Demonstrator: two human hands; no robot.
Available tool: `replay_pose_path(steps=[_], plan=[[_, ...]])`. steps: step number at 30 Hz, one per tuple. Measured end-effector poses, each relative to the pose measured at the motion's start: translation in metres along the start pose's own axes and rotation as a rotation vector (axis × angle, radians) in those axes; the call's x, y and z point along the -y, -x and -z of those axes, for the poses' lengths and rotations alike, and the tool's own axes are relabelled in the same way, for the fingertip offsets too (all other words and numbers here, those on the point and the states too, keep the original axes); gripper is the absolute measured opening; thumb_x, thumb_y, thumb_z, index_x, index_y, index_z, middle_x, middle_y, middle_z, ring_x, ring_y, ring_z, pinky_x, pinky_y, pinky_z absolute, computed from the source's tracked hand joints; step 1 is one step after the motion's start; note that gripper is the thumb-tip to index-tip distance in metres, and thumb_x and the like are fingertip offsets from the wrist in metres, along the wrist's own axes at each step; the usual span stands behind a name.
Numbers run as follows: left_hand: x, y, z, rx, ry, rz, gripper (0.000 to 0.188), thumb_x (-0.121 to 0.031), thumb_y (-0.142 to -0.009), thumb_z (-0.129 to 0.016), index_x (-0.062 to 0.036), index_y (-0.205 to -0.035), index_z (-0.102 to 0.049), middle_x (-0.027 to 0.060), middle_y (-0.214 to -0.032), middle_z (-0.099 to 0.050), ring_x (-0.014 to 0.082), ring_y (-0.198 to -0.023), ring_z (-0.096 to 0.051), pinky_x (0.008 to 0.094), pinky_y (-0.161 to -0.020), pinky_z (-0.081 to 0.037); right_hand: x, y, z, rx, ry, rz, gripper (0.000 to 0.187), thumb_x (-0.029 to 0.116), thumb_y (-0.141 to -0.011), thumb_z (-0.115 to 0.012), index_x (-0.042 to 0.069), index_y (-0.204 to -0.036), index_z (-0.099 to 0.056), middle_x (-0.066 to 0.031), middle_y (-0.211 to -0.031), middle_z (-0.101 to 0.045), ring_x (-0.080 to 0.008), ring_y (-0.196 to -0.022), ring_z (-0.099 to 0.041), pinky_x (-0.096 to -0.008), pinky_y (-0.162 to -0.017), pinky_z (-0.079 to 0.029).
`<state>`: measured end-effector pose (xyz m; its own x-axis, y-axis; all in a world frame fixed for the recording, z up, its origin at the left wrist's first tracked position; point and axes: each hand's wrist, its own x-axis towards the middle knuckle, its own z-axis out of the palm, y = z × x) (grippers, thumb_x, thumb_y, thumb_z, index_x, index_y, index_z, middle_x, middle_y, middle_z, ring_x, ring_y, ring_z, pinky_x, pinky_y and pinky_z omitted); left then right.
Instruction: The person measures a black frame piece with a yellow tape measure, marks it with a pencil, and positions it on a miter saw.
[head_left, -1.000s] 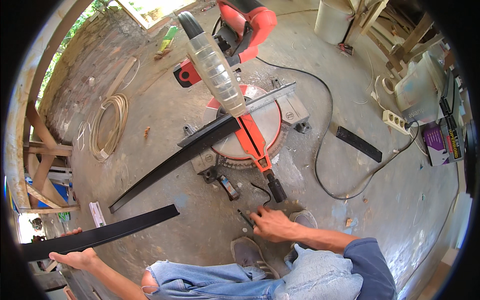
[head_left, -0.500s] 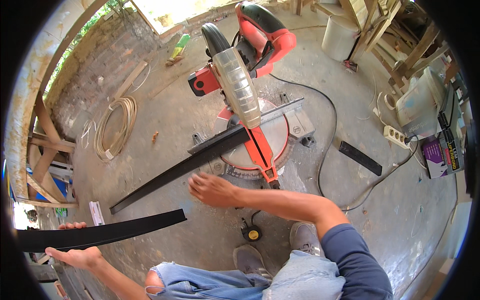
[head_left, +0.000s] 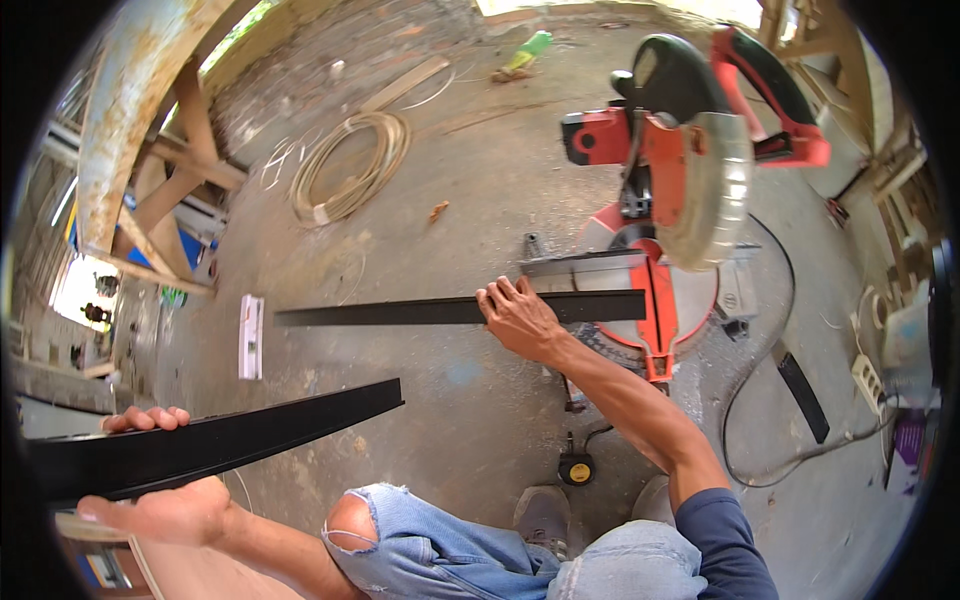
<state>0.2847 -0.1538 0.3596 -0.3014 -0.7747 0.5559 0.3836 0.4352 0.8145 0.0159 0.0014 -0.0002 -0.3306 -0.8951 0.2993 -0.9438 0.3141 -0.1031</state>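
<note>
My left hand (head_left: 165,510) is wrapped round a wide black channel-like strip (head_left: 290,427), which slants up to the right at the lower left. The strip's near end runs out of the picture's edge. My right hand (head_left: 522,318) grips a second long black strip (head_left: 400,311), fingers over its far edge and thumb hidden. That strip's right end rests over the base of a red and black mitre saw (head_left: 665,160), a little apart from the metal fence (head_left: 585,263). Raised above the base is the saw head with its clear blade guard (head_left: 712,190).
Near my shoes lies a tape measure (head_left: 576,469). A short black offcut (head_left: 803,397) and a power strip (head_left: 868,382) lie right of the saw, beside its cable (head_left: 735,420). To the left are a white-pink piece (head_left: 251,337), coiled hose (head_left: 350,168) and wooden frame (head_left: 185,215).
The view has swung left. My right hand, empty before, has taken hold of the long strip, which has shifted away from the fence. My left hand still holds its strip.
</note>
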Motion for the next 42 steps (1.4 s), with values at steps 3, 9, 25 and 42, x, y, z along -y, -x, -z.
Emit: replay_pose_path(steps=[3,9,25,42], plan=[[-0.015,0.004,0.021,0.167,0.009,-0.034,0.092,-0.085,-0.088,-0.044,0.003,-0.116,-0.054,0.0141,-0.099,-0.056,0.028,-0.09,-0.054,0.0443,-0.089,-0.046,0.027,-0.02,0.007,0.033,0.015,0.007,0.044,0.015,-0.095,-0.06,-0.009,-0.132,-0.057,-0.0198,-0.121,-0.063,-0.0287,-0.117,-0.058,-0.048,-0.094,-0.047],[-0.008,-0.001,0.033,0.229,-0.023,-0.001,0.082,-0.075,-0.091,-0.051,0.0014,-0.121,-0.053,0.0117,-0.103,-0.055,0.0244,-0.091,-0.053,0.0404,-0.088,-0.044,0.119,-0.044,-0.03,-0.038,-0.113,-0.05,0.047,0.019,-0.091,-0.064,-0.008,-0.13,-0.061,-0.0207,-0.124,-0.065,-0.03,-0.119,-0.058,-0.0551,-0.094,-0.047],[0.021,0.001,-0.012,0.173,0.056,0.113,0.076,-0.07,-0.096,-0.048,0.001,-0.124,-0.05,0.012,-0.102,-0.054,0.0243,-0.092,-0.053,0.0402,-0.09,-0.045,0.15,0.015,-0.094,-0.079,-0.134,-0.115,0.046,0.02,-0.091,-0.06,-0.008,-0.127,-0.06,-0.0176,-0.121,-0.064,-0.0284,-0.117,-0.058,-0.0476,-0.093,-0.048],[0.238,-0.04,-0.003,-0.217,0.391,0.513,0.08,-0.072,-0.101,-0.033,0.0025,-0.105,-0.062,0.0229,-0.105,-0.066,0.0438,-0.114,-0.063,0.0601,-0.111,-0.047,0.085,0.112,0.122,-0.626,-0.26,-0.23,0.05,0.017,-0.083,-0.068,0.002,-0.131,-0.06,-0.0135,-0.133,-0.059,-0.0284,-0.122,-0.057,-0.0442,-0.102,-0.045]])
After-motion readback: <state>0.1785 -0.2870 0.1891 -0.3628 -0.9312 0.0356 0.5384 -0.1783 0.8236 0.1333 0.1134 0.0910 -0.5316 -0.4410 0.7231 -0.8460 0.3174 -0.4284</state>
